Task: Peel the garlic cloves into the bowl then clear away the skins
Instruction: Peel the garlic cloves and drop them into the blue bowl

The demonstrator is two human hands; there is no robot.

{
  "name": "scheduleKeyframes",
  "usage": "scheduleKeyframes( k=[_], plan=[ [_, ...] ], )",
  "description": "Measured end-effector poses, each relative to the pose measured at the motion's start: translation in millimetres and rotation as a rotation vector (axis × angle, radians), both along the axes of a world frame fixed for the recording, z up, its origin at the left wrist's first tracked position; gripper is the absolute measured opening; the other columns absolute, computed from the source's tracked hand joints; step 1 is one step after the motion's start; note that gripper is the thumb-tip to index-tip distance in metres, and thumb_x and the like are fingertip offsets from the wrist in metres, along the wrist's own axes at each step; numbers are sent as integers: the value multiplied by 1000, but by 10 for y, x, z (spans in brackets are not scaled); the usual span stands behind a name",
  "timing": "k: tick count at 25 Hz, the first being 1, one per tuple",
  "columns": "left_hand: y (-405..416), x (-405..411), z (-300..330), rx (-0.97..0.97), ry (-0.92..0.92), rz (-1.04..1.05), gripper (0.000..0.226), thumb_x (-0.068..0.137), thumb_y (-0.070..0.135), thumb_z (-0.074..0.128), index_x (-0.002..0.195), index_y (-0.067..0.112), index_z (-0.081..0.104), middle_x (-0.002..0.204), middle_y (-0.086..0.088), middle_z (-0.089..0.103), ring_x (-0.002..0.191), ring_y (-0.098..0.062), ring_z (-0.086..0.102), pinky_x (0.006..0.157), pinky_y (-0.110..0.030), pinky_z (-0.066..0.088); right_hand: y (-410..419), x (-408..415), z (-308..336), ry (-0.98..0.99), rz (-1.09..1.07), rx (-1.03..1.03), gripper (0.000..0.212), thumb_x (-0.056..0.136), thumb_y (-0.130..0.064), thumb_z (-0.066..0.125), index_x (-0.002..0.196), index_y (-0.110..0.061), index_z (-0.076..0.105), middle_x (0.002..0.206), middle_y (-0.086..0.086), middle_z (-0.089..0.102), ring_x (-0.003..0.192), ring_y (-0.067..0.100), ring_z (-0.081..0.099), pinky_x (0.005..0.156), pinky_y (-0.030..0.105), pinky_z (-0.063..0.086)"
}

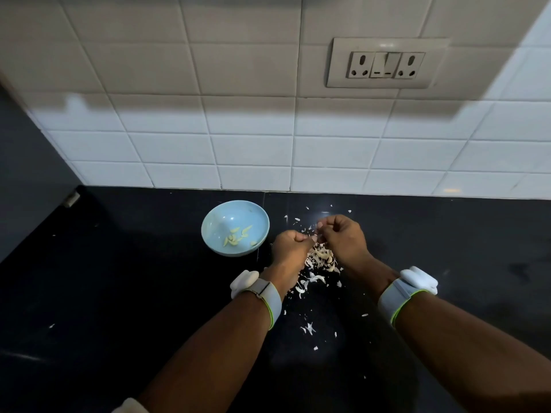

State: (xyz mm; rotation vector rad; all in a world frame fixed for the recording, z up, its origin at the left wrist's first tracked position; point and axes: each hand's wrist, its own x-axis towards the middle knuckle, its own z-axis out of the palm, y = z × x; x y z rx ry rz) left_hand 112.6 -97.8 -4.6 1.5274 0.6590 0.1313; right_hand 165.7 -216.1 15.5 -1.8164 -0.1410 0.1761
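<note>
The left hand [293, 244] and right hand [340, 236] meet fingertip to fingertip, fingers curled, pinching a small garlic clove [316, 237] between them. Left of the left hand sits the blue bowl [235, 228] holding peeled cloves [238, 236]. Beneath and between the wrists lie skins [320, 260].

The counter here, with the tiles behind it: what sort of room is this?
Most likely a home kitchen. A dark polished counter meets a white tiled wall fitted with a socket panel, and a pale blue bowl holds peeled garlic cloves beside a scatter of skins.
</note>
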Motion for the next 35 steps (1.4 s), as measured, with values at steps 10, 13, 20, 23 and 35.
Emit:
scheduleKeyframes(
  k=[10, 13, 20, 23, 35],
  plan=[
    [206, -131, -155, 65, 49, -19, 13, 81, 17, 76, 78, 7, 70, 62, -4, 63, 54, -14, 52, 58, -29, 41, 970, 86, 279, -78, 359, -273, 17, 87, -12, 78, 104, -13, 78, 92, -1, 74, 77, 4, 64, 58, 7, 44],
    [284, -144, -133, -11, 47, 0, 11, 87, 7, 66, 77, 13, 68, 73, -10, 67, 58, -16, 54, 60, -31, 41, 1196, 66, 256, -31, 387, -284, 21, 88, -14, 77, 109, -12, 77, 87, -1, 74, 68, 3, 66, 47, 7, 43],
    [306, -74, -233, 169, 95, -52, 43, 100, 37, 54, 78, 1, 64, 74, -18, 68, 63, -23, 54, 63, -32, 43, 579, 268, 248, -109, 229, -620, 12, 86, -31, 66, 88, -30, 78, 76, -12, 74, 78, 11, 71, 76, 28, 57],
    [279, -4, -254, 254, 93, -53, 52, 102, 43, 49, 61, 10, 50, 71, -21, 65, 62, -26, 52, 62, -36, 42, 170, 332, 138, -18, 345, -887, 36, 75, -31, 62, 109, -37, 73, 103, -9, 76, 94, 18, 71, 88, 36, 59],
    [222, 11, -296, 85, 120, 34, 36, 103, 34, 53, 75, 14, 64, 61, -1, 60, 39, -8, 45, 44, -21, 31, -89, 167, -105, -191, 431, -1137, 18, 89, -41, 62, 101, -30, 71, 107, -5, 68, 100, 23, 68, 76, 32, 48]
  ],
)
